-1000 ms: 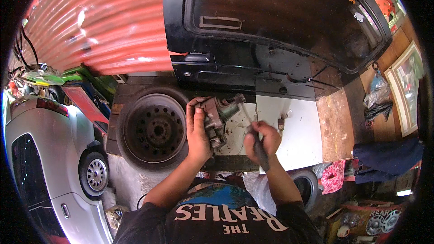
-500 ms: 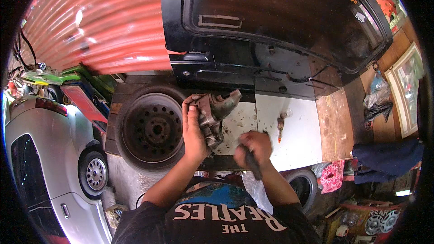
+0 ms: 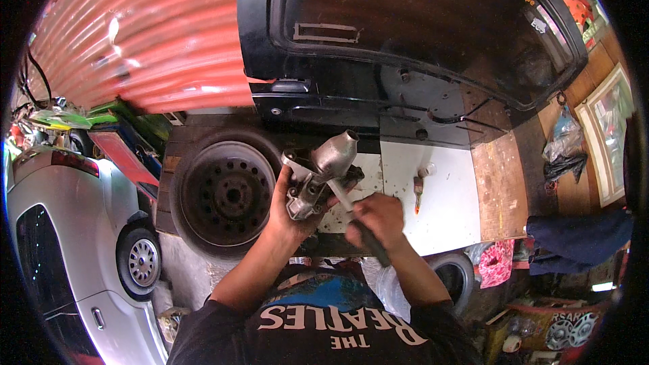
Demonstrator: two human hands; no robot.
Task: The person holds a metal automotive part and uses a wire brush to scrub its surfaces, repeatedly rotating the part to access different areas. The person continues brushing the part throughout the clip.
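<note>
My left hand (image 3: 282,213) is wrapped round the near left side of a grey metal casting (image 3: 336,155), a machine housing with a tapered round nose pointing up and to the right. My right hand (image 3: 380,220) grips the dark handle of a flat-bladed hand tool (image 3: 340,196). The blade's tip meets the casting just below its nose, and the handle's butt sticks out towards me. Whether the tool is a scraper or a file I cannot tell. On the white board right of my hands lies a paintbrush (image 3: 418,192).
A wheel with a tyre (image 3: 226,192) lies left of the casting. Behind the white board (image 3: 449,220) stands a black car tailgate (image 3: 338,88). Dark specks dot the board. A second tyre (image 3: 456,280) sits below its near edge, and a silver car (image 3: 74,230) is at far left.
The casting has been turned so that its nose points more upward and its near side shows. The tool's blade has come against the casting from the right.
</note>
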